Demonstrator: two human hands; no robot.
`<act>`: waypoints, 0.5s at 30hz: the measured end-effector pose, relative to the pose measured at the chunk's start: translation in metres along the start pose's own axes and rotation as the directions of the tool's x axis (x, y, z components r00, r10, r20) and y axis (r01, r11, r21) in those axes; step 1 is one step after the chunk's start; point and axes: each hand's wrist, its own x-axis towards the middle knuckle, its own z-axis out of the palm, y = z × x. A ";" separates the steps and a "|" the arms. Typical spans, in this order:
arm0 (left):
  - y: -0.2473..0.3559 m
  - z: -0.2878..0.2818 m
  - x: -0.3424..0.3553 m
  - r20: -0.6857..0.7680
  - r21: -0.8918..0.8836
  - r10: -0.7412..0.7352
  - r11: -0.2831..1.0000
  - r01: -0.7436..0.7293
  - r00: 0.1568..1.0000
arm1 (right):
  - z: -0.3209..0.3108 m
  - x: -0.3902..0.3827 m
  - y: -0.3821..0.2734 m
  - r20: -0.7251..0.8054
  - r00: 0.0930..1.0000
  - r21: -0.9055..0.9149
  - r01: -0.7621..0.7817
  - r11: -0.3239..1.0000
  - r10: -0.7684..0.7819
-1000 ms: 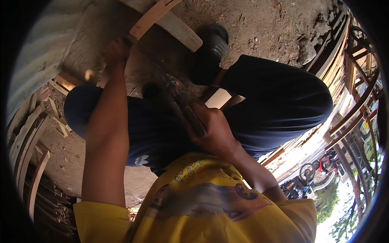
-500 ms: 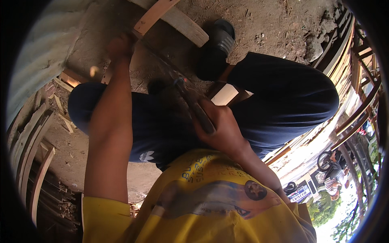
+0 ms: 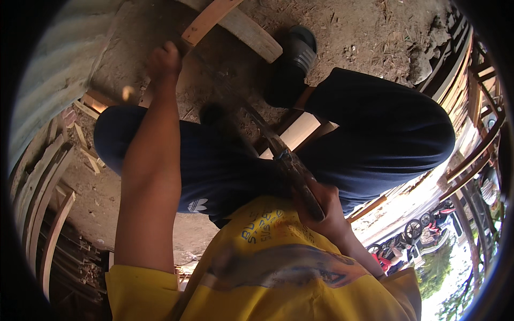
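Observation:
My left hand (image 3: 163,60) grips the near end of a curved wooden piece (image 3: 206,22) held over the dirt ground. My right hand (image 3: 316,206) is closed round the dark handle of a long blade (image 3: 251,115), a machete or saw, which runs up and left toward the wood by my left hand. I sit low with both knees in dark blue trousers spread; a black shoe (image 3: 292,61) is planted on the ground beside the wood. A pale wooden block (image 3: 297,134) shows between my legs.
A second curved plank (image 3: 249,32) lies under the held piece. Stacks of curved wooden slats (image 3: 40,182) stand at the left, more bent frames (image 3: 466,85) at the right. Wood chips litter the dirt. Motorbikes (image 3: 412,235) are parked at lower right.
My right hand has drawn the blade back toward my body, down and right. My left hand stays on the wood; the view has shifted slightly.

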 end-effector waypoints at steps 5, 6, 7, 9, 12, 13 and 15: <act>-0.017 0.019 0.005 0.053 0.084 0.114 0.989 -0.118 0.992 | 0.022 0.088 0.001 0.125 0.983 0.042 -0.143 0.989 0.137; -0.018 0.017 0.004 0.066 0.085 0.121 0.988 -0.127 0.990 | 0.027 0.091 0.001 0.119 0.984 0.029 -0.134 0.991 0.129; -0.021 0.014 0.005 0.071 0.081 0.112 0.990 -0.118 0.991 | 0.021 0.062 0.002 0.111 0.985 0.061 -0.135 0.989 0.128; -0.012 0.010 0.003 0.019 0.079 0.098 0.992 -0.099 0.995 | 0.004 0.007 0.010 0.041 0.997 0.067 -0.069 0.995 0.066; -0.027 0.019 0.010 -0.042 0.087 0.137 0.987 -0.133 0.990 | 0.000 0.011 0.006 0.036 0.999 0.029 -0.022 0.999 0.021; -0.033 0.023 0.011 -0.056 0.093 0.163 0.983 -0.158 0.985 | 0.005 0.044 0.007 0.127 0.987 0.060 -0.103 0.993 0.095; -0.013 0.013 0.003 -0.014 0.174 0.318 0.934 -0.311 0.948 | 0.029 0.104 0.027 0.144 0.989 0.045 -0.035 0.998 0.029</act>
